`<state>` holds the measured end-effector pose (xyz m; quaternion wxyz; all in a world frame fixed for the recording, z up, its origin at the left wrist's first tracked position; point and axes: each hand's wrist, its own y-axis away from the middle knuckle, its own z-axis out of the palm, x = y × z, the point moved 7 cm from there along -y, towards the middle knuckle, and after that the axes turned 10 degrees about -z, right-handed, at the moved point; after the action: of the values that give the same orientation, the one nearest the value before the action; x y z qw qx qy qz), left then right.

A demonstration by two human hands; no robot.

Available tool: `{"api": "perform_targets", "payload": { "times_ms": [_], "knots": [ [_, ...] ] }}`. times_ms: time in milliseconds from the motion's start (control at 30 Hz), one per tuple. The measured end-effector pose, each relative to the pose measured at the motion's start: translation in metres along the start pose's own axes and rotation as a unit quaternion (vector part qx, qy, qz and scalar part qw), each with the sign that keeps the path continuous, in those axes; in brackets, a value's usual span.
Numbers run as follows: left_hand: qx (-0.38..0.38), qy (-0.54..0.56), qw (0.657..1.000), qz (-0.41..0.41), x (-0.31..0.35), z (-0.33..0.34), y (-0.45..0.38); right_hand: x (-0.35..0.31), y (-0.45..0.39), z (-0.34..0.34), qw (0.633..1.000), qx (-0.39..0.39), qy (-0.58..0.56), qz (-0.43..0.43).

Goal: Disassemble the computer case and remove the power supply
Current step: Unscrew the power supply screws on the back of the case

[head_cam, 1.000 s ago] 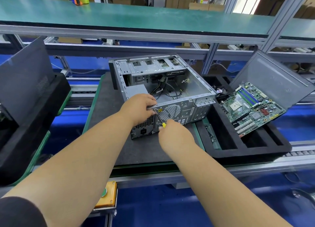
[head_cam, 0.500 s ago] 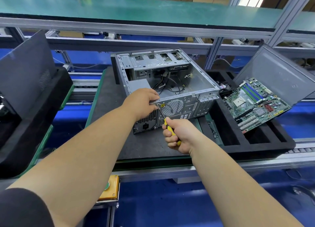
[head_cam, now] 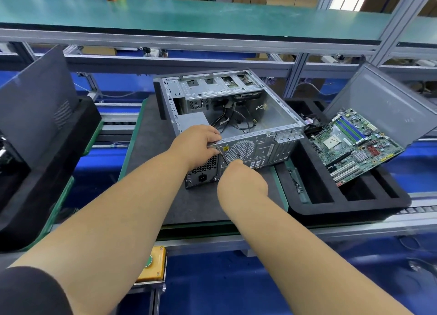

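An open grey computer case (head_cam: 274, 118) lies on its side on a dark mat (head_cam: 146, 153), rear panel toward me. The power supply (head_cam: 203, 175) sits in its near left corner, with its mesh and socket facing me. My left hand (head_cam: 196, 146) grips the top rear edge of the case above the power supply. My right hand (head_cam: 238, 179) holds a screwdriver (head_cam: 223, 157); its handle is hidden in my fist. The metal shaft points up-left to the rear panel beside my left fingers. Loose cables lie inside the case.
A black foam tray (head_cam: 314, 196) at the right holds a green motherboard (head_cam: 354, 144) leaning against a grey side panel (head_cam: 387, 108). Another dark panel and foam tray (head_cam: 42, 130) stand at the left. A yellow button box (head_cam: 153, 265) hangs under the bench edge. A green shelf spans overhead.
My right hand has rolled over so the yellow handle no longer shows. The screwdriver tip stays at the rear panel. My left hand keeps its hold on the case.
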<state>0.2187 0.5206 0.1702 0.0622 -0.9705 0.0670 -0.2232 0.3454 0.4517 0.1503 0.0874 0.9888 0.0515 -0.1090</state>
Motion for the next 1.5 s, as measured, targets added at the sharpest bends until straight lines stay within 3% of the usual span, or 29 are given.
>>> {"api": "perform_targets", "payload": {
  "times_ms": [67, 133, 167, 200, 300, 367, 433, 500, 567, 633, 700, 733, 800, 900, 967, 1067, 1133, 1200, 1267, 1433, 1500],
  "knots": [
    [0.000, -0.003, 1.000, 0.004, 0.001, 0.000, 0.000, 0.004, 0.002, -0.009, 0.998, -0.004, -0.056, -0.040],
    [-0.002, -0.006, 1.000, 0.007, 0.001, 0.001, 0.000, 0.014, 0.003, -0.012, 0.980, -0.047, -0.189, -0.045],
    [-0.001, -0.007, 1.000, 0.009, 0.001, 0.001, -0.001, 0.020, 0.004, -0.008, 0.949, -0.075, -0.304, -0.020],
    [0.000, -0.007, 1.000, 0.010, 0.001, 0.001, -0.001, 0.025, 0.005, -0.002, 0.896, -0.105, -0.432, 0.025],
    [0.003, -0.005, 1.000, 0.007, 0.000, 0.000, -0.001, 0.030, 0.012, 0.015, 0.703, -0.158, -0.681, 0.128],
    [0.003, -0.003, 1.000, 0.009, 0.000, 0.000, -0.001, 0.027, 0.017, 0.023, 0.634, -0.200, -0.731, 0.154],
    [0.003, -0.002, 1.000, 0.010, 0.001, 0.000, -0.001, 0.022, 0.019, 0.028, 0.608, -0.223, -0.747, 0.150],
    [0.007, 0.001, 1.000, 0.008, 0.000, 0.000, -0.001, 0.018, 0.018, 0.031, 0.638, -0.209, -0.727, 0.141],
    [0.011, 0.000, 1.000, 0.008, 0.000, 0.000, -0.001, 0.019, 0.014, 0.031, 0.704, -0.169, -0.678, 0.128],
    [0.010, -0.004, 1.000, 0.013, 0.001, 0.001, -0.001, 0.021, 0.010, 0.023, 0.804, -0.124, -0.574, 0.092],
    [0.003, -0.002, 1.000, 0.012, 0.002, 0.001, -0.001, 0.022, 0.005, 0.007, 0.926, -0.073, -0.369, 0.017],
    [0.000, 0.000, 1.000, 0.011, 0.002, 0.001, -0.001, 0.021, 0.004, 0.001, 0.964, -0.046, -0.262, -0.020],
    [-0.001, -0.003, 1.000, 0.012, 0.002, 0.001, -0.001, 0.015, 0.005, -0.005, 0.992, 0.005, -0.117, -0.053],
    [-0.001, -0.004, 1.000, 0.013, 0.002, 0.001, -0.001, 0.009, 0.005, -0.003, 0.999, 0.029, -0.019, -0.038],
    [-0.002, -0.001, 1.000, 0.013, 0.002, 0.001, -0.001, 0.008, 0.002, -0.001, 0.998, 0.034, -0.010, -0.049],
    [-0.001, -0.001, 1.000, 0.010, 0.001, 0.002, -0.001, 0.015, 0.000, -0.006, 0.991, 0.004, -0.117, -0.064],
    [0.002, 0.000, 1.000, 0.008, 0.000, 0.001, -0.001, 0.025, 0.000, 0.000, 0.954, -0.051, -0.297, -0.008],
    [0.001, -0.002, 1.000, 0.005, 0.000, 0.002, -0.001, 0.031, 0.004, 0.011, 0.856, -0.106, -0.499, 0.079],
    [-0.003, -0.008, 1.000, 0.006, -0.001, 0.002, -0.002, 0.032, 0.007, 0.015, 0.768, -0.137, -0.616, 0.108],
    [-0.001, -0.007, 1.000, 0.007, 0.000, 0.001, -0.001, 0.022, 0.017, 0.022, 0.622, -0.218, -0.742, 0.121],
    [-0.001, -0.003, 1.000, 0.005, 0.001, 0.001, -0.001, 0.015, 0.018, 0.025, 0.593, -0.231, -0.762, 0.115]
  ]
}}
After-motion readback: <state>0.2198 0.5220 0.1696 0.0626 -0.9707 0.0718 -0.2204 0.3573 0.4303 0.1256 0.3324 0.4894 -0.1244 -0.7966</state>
